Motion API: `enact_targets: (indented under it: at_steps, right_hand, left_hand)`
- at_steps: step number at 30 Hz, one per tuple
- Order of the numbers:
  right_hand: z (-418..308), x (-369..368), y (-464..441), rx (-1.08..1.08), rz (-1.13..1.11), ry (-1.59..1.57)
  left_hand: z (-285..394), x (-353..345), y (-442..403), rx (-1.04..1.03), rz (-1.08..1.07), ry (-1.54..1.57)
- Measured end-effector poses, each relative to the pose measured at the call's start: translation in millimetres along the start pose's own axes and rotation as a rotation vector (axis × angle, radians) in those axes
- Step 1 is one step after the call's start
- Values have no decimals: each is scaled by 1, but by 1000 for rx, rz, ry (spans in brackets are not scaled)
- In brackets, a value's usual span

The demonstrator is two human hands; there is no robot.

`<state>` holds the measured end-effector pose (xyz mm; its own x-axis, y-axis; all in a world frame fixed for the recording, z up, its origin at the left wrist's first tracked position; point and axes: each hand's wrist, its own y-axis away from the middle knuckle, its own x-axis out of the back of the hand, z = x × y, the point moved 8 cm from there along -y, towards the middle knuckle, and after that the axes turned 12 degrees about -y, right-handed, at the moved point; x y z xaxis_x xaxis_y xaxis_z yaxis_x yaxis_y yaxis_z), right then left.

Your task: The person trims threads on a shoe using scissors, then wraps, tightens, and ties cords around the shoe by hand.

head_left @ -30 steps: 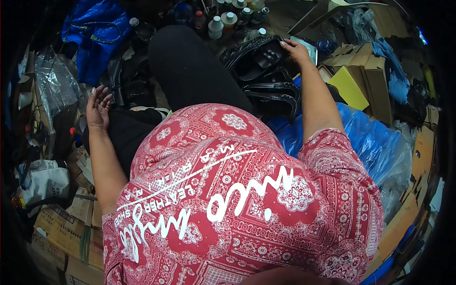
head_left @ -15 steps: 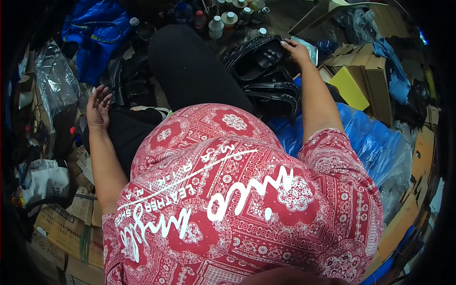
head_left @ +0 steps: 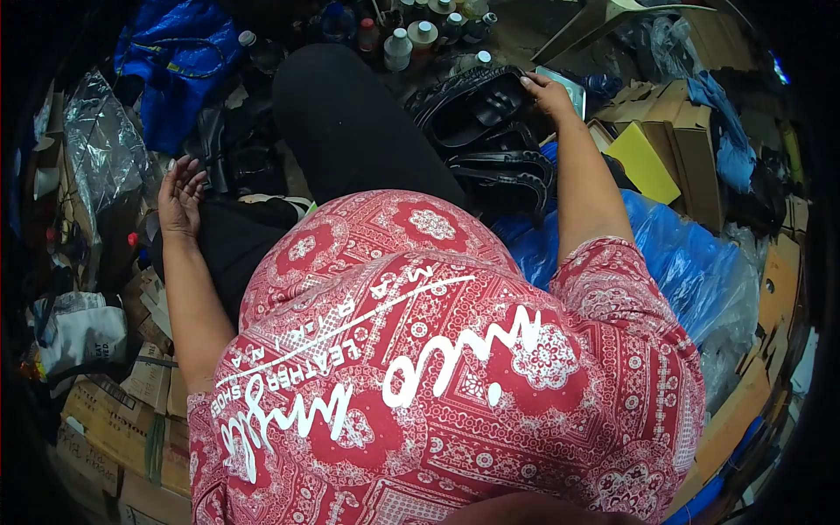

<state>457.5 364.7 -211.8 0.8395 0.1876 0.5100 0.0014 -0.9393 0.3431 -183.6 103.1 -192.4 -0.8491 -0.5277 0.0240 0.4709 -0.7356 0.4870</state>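
Note:
My right hand (head_left: 547,94) grips the edge of a black moulded item (head_left: 477,109), which looks like a shoe sole or sandal; the thumb and fingers pinch its rim. More black pieces (head_left: 503,175) are stacked just below it, beside my black-clad knee. On the other side, my left hand (head_left: 182,194) rests palm up over my dark-clad leg, its fingers loosely curled and apart, holding nothing. Dark shoe-like items (head_left: 249,166) lie close to it, partly in shadow.
Several bottles (head_left: 397,51) stand beyond my knee. A blue bag (head_left: 175,66) is at upper left. Cardboard boxes (head_left: 114,420) lie lower left. On the right are a yellow sheet (head_left: 643,164), brown cartons (head_left: 696,153), blue plastic (head_left: 682,254) and a chair-like frame (head_left: 595,22).

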Motion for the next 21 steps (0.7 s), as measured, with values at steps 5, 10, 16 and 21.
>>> enact_targets:
  at_steps: [5, 10, 16, 21]
  right_hand:
    - [0, 1, 1, -23, -14, 3]
    - [0, 3, -1, -10, -7, 80]
    - [-8, 1, 8, -39, -26, 11]
    - [4, 1, -4, -19, -39, 34]
  left_hand:
    - [0, -1, -1, -6, -16, 9]
    - [1, -2, 0, -7, -21, 12]
    - [1, -1, 0, 2, -2, 2]
    - [1, -1, -1, 5, -3, -4]
